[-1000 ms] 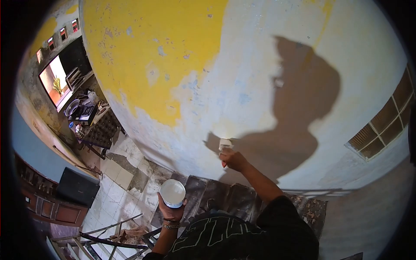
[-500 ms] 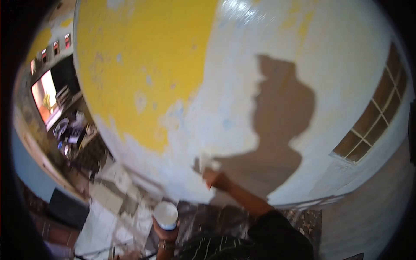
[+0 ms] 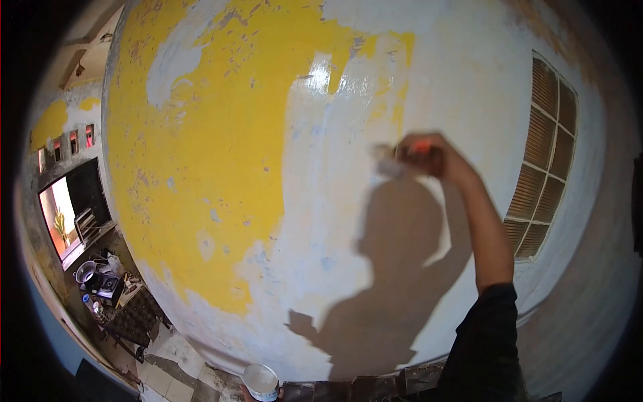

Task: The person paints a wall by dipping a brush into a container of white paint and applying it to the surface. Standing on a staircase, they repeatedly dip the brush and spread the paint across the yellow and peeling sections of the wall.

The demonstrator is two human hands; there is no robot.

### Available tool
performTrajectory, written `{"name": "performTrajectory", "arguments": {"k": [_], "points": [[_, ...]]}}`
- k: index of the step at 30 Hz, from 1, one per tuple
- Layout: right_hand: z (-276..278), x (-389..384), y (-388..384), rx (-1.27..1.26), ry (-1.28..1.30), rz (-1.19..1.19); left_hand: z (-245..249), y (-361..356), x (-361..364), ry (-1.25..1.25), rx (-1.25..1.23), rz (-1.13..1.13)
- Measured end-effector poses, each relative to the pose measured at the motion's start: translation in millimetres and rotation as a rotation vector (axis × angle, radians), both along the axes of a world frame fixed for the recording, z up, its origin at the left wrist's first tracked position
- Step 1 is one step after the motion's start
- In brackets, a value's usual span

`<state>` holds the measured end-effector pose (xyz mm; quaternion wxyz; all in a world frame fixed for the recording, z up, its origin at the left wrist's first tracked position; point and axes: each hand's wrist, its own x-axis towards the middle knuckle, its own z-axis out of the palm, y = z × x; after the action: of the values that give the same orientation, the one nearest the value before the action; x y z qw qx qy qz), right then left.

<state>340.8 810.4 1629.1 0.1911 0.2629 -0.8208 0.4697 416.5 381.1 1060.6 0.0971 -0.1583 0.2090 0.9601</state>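
My right hand (image 3: pixel 434 161) is raised against the wall, closed around a paintbrush (image 3: pixel 388 163). Part of an orange-red handle shows between the fingers; the pale bristle end is blurred and points left at the wall. At the bottom edge, my left hand (image 3: pixel 247 394) grips a white tub (image 3: pixel 261 379) with whitish paint inside; most of this hand is cut off by the frame. The wall is partly yellow (image 3: pixel 194 154) with scuffed patches and partly coated white (image 3: pixel 321 221). Wet-looking streaks shine above and left of the brush.
A window (image 3: pixel 546 147) with a white grid is set in the wall to the right. On the left, a cluttered table (image 3: pixel 134 318) stands below a bright opening (image 3: pixel 59 214). Light tiles (image 3: pixel 157 382) and dark sheeting cover the floor along the wall's base. My shadow falls on the wall.
My right hand has risen with the brush from low on the wall to much higher up. The view has tilted upward, so the tub and left hand sit lower in the frame.
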Motion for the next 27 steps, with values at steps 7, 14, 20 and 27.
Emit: {"name": "performTrajectory", "arguments": {"k": [7, 14, 20, 27], "points": [[164, 21, -27, 0.420, 0.893, -0.585, -2, 10, -12, -0.033, -0.003, -0.022], [85, -14, -24, 0.598, 0.914, -0.670, -18, 15, -23, -0.034, 0.017, 0.000], [-109, 3, -32, 1.059, 0.848, -0.324, -15, 16, -24, -0.026, -0.033, -0.109], [-76, 6, 4, 0.627, 0.245, -0.076, 6, 24, -22, -0.010, 0.032, -0.124]]}}
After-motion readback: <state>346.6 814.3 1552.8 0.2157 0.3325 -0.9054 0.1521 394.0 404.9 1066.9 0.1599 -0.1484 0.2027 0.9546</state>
